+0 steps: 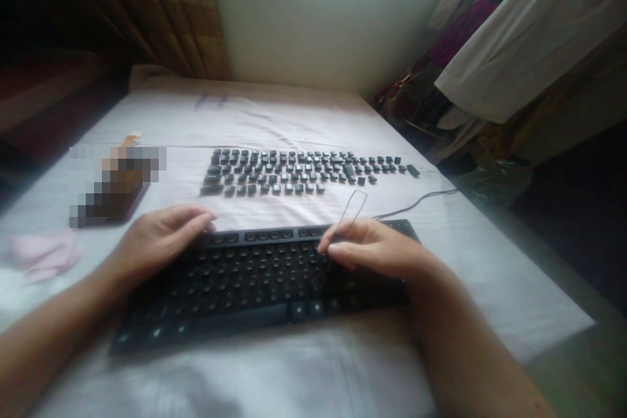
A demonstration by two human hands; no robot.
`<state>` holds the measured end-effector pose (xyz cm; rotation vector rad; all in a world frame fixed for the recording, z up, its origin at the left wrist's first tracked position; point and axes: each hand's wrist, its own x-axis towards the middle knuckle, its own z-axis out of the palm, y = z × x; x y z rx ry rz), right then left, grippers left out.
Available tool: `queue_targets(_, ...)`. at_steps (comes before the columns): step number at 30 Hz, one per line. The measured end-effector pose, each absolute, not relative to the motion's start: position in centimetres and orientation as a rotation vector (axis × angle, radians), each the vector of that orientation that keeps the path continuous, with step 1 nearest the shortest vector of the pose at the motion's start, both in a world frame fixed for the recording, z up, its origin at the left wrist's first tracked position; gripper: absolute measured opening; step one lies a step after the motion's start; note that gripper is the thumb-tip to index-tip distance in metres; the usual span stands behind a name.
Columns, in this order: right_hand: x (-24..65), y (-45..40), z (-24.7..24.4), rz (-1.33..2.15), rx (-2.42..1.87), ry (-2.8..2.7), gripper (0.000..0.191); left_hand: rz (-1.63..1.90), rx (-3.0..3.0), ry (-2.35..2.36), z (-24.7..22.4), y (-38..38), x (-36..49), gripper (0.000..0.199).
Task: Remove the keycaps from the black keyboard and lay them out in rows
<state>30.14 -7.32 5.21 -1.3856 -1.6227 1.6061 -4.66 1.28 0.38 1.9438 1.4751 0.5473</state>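
Observation:
A black computer keyboard [255, 274] lies on the white sheet in front of me, most of its keycaps off. A few keycaps remain in its lowest row. My left hand [169, 232] rests at its upper left edge, fingers bent and close together against the frame. Over the right part of the keyboard, my right hand [372, 245] pinches a thin bent wire loop [360, 194] between thumb and fingers. The loop's rounded end points up and away; its lower end is lost in blur. Beyond the keyboard, loose black keycaps [287, 177] lie in keyboard-like rows.
A cable [416, 201] runs from the keyboard to the right edge. To the left lie a pixelated dark and orange item [122, 183] and a pink cloth [46, 255]. Clothes [509, 52] hang at the right, a curtain [176, 13] at the back left.

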Motion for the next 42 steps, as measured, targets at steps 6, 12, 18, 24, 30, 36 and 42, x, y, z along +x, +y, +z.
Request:
queue_targets(6,30.4,-7.5,5.2,1.504,-1.384,-1.78,0.026,0.541,1.959,1.474,0.4,1.3,-4.7,0.05)
queue_targets(12,30.0,-7.9,5.8,1.365,-1.345,-1.912,0.019,0.538,1.965,1.465,0.5,1.2,-4.6,0.047)
queue_targets(18,28.9,-9.0,5.9,1.072,-1.31,-2.161,0.016,0.56,1.976,1.452,0.5,1.1,-4.4,0.048)
queue_targets(24,27.8,-10.7,4.3,0.8,-1.189,-2.185,0.014,0.588,1.988,1.422,0.5,0.8,-4.2,0.044)
queue_targets(30,27.6,-11.2,3.8,0.737,-1.19,-2.155,0.01,0.603,1.988,1.406,0.7,0.7,-4.1,0.039)
queue_targets(36,27.3,-11.5,3.4,0.656,-1.13,-2.127,0.011,0.597,2.01,1.394,0.4,1.0,-4.3,0.039)
queue_targets(42,27.2,-11.7,2.7,0.528,-1.076,-2.101,0.011,0.598,2.032,1.383,0.4,1.0,-4.3,0.039)
